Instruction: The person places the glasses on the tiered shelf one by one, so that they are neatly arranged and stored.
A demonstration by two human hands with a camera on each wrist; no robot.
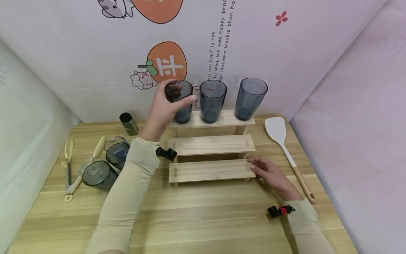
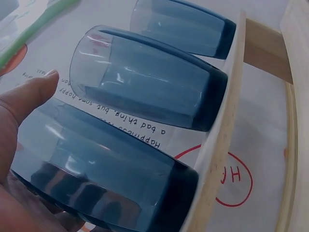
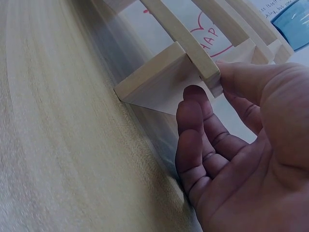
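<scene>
shelfrat: ok so your left hand is wrapped round a smoky blue-grey see-through tumbler, thumb reaching across the front, fingers round the far side. where's it sitting tho?

mugfan: left end of the top step of your pale wooden three-step stand, upright, base on the board AFAICT from the left wrist cam. you've got a matching middle tumbler just beside it, then a matching right-end tumbler a bit apart, both upright on the same step.

shelfrat: k, and your right hand?

mugfan: pinching the R end of the lowest board, thumb on top, fingers curled in by the edge. the two lower steps are bare btw.

shelfrat: what else is on your light wood-grain table?

mugfan: R side, a white spatula w/ a wooden handle, lying flat near the stand. L side, metal tongs w/ cream tips, spread apart, next to two more smoky tumblers, partly behind your sleeve. farther back there's a small black-lidded jar w/ green stuff inside. clear bits by the tongs, can't tell what, tbh.
</scene>
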